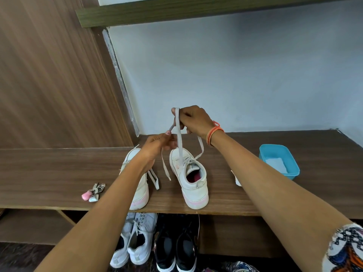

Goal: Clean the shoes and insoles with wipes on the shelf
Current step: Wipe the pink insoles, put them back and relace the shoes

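Two white sneakers with pink soles stand on the wooden shelf point(49, 169), heels toward me. The right sneaker point(191, 179) has a pink insole inside; its white lace point(179, 140) is pulled up above the toe. My right hand point(193, 119) grips the lace's loop high over the shoe. Just below it, my left hand point(160, 143) pinches the lace's tip. My left forearm crosses and partly hides the left sneaker point(140, 193), whose laces lie loose beside it. A blue tub point(279, 160) holding white wipes sits at the right.
A pink and silver keychain point(92, 193) lies on the shelf at the left. A white object point(236, 178) shows partly behind my right forearm. Under the shelf stand white sneakers point(135, 240) and black shoes point(176, 248). A wood panel wall closes the left side.
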